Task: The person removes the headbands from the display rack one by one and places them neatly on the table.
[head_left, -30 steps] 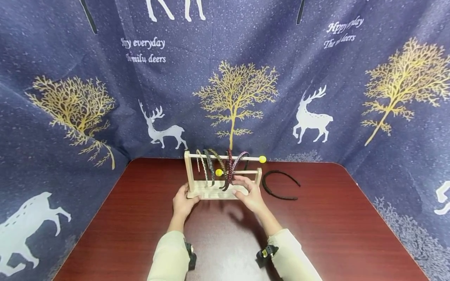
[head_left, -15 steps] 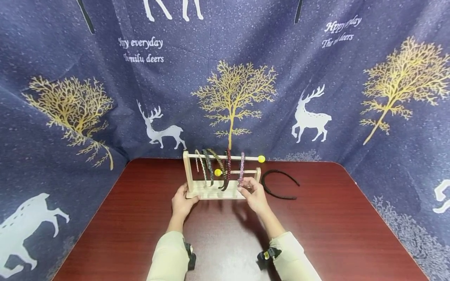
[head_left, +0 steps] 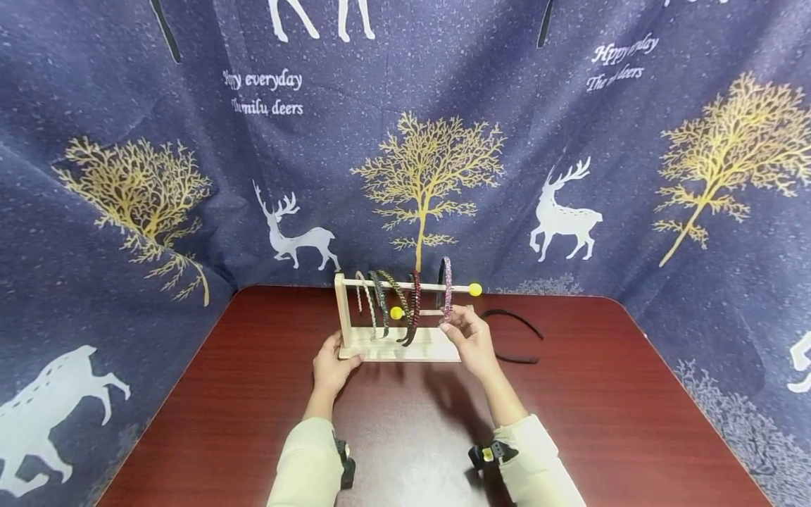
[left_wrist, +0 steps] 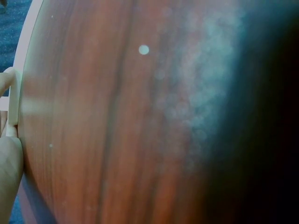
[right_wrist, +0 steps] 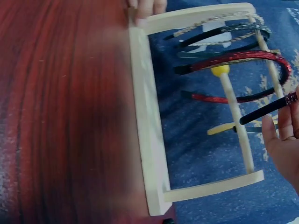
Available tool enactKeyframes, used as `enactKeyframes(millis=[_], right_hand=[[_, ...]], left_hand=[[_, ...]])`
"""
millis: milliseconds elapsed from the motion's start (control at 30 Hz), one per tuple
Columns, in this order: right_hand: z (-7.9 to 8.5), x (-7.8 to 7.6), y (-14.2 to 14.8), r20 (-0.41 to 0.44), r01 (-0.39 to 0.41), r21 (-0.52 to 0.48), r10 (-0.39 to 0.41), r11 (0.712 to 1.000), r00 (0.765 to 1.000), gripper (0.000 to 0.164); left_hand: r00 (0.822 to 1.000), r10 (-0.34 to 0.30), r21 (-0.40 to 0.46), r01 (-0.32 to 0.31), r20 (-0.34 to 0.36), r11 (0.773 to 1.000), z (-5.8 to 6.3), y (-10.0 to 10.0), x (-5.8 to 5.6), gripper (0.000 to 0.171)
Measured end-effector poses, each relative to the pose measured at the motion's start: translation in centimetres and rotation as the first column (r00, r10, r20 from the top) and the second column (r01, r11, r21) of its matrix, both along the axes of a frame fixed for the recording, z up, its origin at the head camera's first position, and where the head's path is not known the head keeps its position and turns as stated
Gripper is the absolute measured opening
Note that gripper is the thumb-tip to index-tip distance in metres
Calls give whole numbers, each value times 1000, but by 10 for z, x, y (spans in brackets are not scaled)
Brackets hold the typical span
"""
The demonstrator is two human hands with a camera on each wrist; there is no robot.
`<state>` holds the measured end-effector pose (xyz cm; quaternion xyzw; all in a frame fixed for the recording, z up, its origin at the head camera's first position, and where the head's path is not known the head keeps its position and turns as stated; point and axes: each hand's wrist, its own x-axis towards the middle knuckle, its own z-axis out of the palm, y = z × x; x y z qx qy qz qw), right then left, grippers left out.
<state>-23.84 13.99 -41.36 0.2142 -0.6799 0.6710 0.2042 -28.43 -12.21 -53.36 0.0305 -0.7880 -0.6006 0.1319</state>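
Note:
A pale wooden headband stand [head_left: 405, 348] has an upper rod and a shorter lower rod, each tipped with a yellow ball. My left hand [head_left: 331, 365] grips the left end of its base, thumb in front; the left wrist view shows only part of that hand [left_wrist: 8, 161] at the edge. My right hand [head_left: 475, 343] pinches the lower end of a pink glittery headband [head_left: 448, 278], which arches over the upper rod near its ball. In the right wrist view, its black tip [right_wrist: 261, 112] sticks out past my fingers. A dark red headband [head_left: 415, 303] hangs nearby.
Left of the red one, a braided cream headband [head_left: 367, 303], a dark grey one [head_left: 380, 303] and a gold-black one [head_left: 393, 285] hang on the upper rod. A black headband [head_left: 516, 317] lies on the reddish table [head_left: 589, 401] at right. A patterned cloth [head_left: 405, 84] hangs behind.
My right hand has taken hold of the pink headband, moved it right, away from the red one, and raised it a little. My left hand stays on the base.

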Motion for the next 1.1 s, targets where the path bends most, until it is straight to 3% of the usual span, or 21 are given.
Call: enactKeyframes(millis=[267,633,1100], right_hand=[[4,1,4,-43,-15,37,16,999,999,23],[-6,-10,22,-128,-13,-69,4,998,992,21],[-4,-1,51,-100,40,-104,-50,994,994,26]], left_hand=[[1000,-5,-6,5,-4,1000,1,0,0,73],[1000,1,-20,-1,-6,1000,3,0,1,74],[1000,14,-35,-14,-21,999,-2,0,-1,73]])
